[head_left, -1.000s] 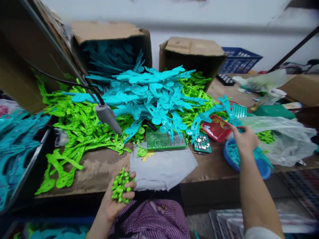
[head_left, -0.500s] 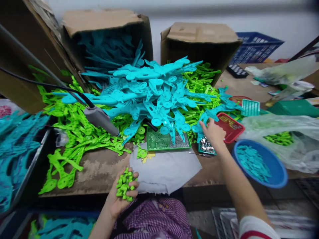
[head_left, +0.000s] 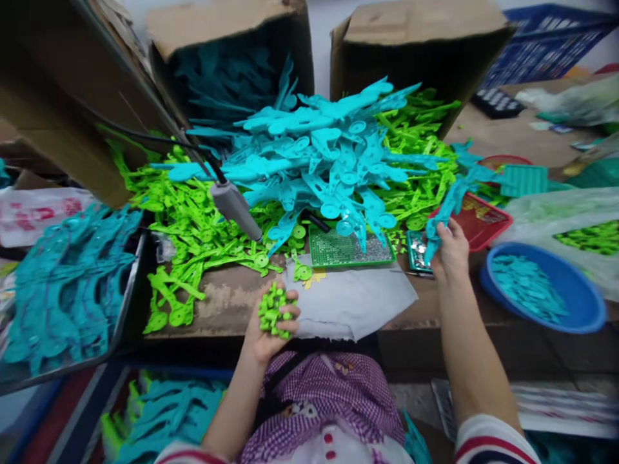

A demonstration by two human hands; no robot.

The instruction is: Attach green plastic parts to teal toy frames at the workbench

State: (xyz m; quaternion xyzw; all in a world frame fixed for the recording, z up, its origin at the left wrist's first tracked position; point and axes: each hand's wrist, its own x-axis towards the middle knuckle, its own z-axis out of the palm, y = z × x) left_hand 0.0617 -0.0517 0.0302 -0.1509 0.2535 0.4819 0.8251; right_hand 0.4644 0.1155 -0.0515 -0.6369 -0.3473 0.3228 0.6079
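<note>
My left hand [head_left: 261, 332] is cupped palm up at the table's front edge, its fingers curled round a heap of small lime-green plastic pegs [head_left: 276, 309]. On the right, my right hand [head_left: 451, 250] grips the near end of a long turquoise plastic piece [head_left: 452, 200], which slants up and away from the fingers. Just left of that hand sits a small tray of silvery metal discs [head_left: 416, 248], partly covered by the piece. A green tray [head_left: 325, 250] with tiny metal parts lies in the middle, behind a grey sheet [head_left: 348, 306].
Turquoise pieces [head_left: 314, 138] are piled over lime-green pieces [head_left: 203, 222] before two cardboard boxes [head_left: 416, 22]. A grey-handled tool [head_left: 236, 209] hangs at centre left. To the right stand a red basket [head_left: 500, 225] and a blue basin [head_left: 592, 309]; a black crate [head_left: 130, 290] is at left.
My view has turned left and down. My right hand has raised the near end of the turquoise piece from above the disc tray. My left hand still cups the green pegs.
</note>
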